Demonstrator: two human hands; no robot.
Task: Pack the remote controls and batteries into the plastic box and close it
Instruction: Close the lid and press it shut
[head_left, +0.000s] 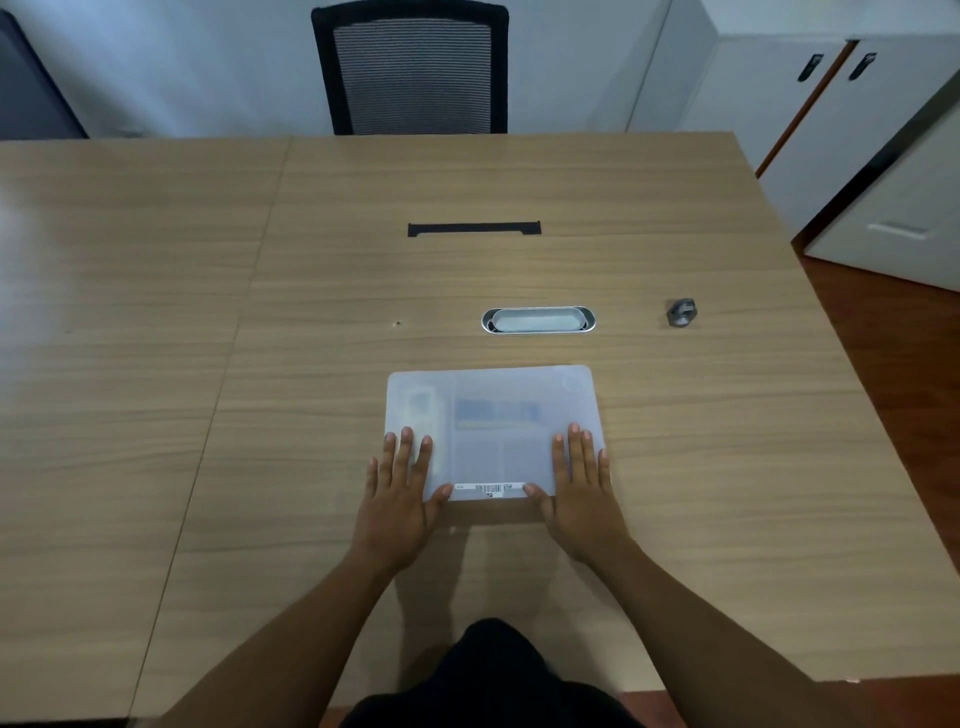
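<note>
Both palms are down and this looks like the closing step: the left hand (400, 488) lies flat and unclenched, fingers spread, on the near left corner of the plastic box (493, 431), gripping nothing, simply pressing on the lid. The box sits on the wooden table (208, 364) straight ahead of the person at twelve o'clock, its frosted lid apparently down over the whole tray, a barcode label (488, 488) running along the near edge between the two thumbs. Through the lid, at about ten o'clock from the box's centre, a pale long shape shows that may be a remote control, and at twelve o'clock a bluish block that could be the batteries; the plastic is too cloudy to name either for certain. Moving right, the right hand (582, 483) mirrors its partner, flat and slack on the near right corner, thumb tip touching the label's end, holding nothing. By the look of it the packing is done and only the sealing remains, so the next move probably calls for firm, even downward pressure along the near edge, then a check of the far corners at eleven and one o'clock, which no hand covers. Whether the lid has already snapped shut cannot be told.
</note>
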